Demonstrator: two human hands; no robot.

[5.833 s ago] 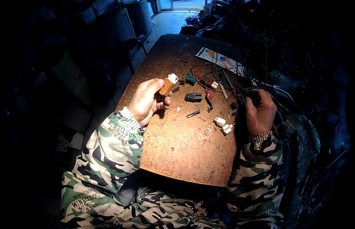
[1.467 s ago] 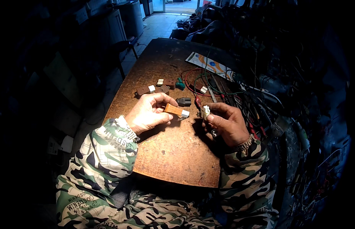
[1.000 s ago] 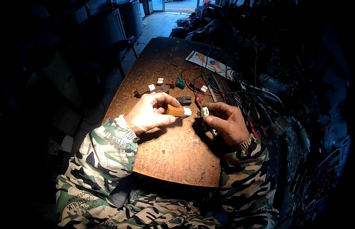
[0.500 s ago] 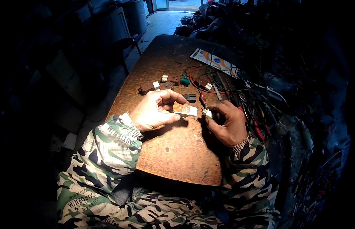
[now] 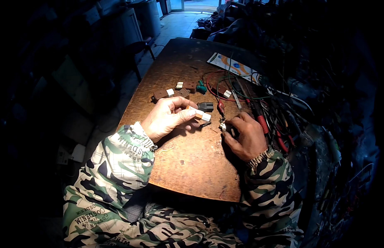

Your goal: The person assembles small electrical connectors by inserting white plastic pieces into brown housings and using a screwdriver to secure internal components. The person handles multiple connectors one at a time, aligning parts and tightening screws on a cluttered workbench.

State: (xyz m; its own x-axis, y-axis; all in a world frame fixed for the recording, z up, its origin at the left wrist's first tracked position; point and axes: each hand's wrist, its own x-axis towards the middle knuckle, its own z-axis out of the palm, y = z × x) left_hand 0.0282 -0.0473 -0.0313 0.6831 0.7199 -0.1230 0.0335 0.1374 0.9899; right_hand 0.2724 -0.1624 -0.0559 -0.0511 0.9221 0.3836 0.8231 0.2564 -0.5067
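Note:
My left hand [image 5: 167, 119] is closed on a small orange-brown and white connector block [image 5: 203, 117], its white end pointing right. A narrow dark piece [image 5: 205, 124] shows just below that block; whether it is held or lies on the table, I cannot tell. To the right, my right hand [image 5: 246, 134] pinches a small whitish part [image 5: 223, 127] low over the wooden table [image 5: 183, 177]. Just beyond those fingertips lies a red alligator clip [image 5: 221, 107]. A black connector [image 5: 206, 107] rests past the left fingertips.
Brown connector blocks with white ends [image 5: 161, 94] and a green clip [image 5: 201, 87] lie farther back. Red and green wires run past a pale printed strip [image 5: 233, 66]. Red-handled tools [image 5: 263, 124] and tangled cables crowd the right side.
My left hand has tipped the connector block, so its broad face shows less. The right hand has turned slightly, and its whitish part sits a little lower.

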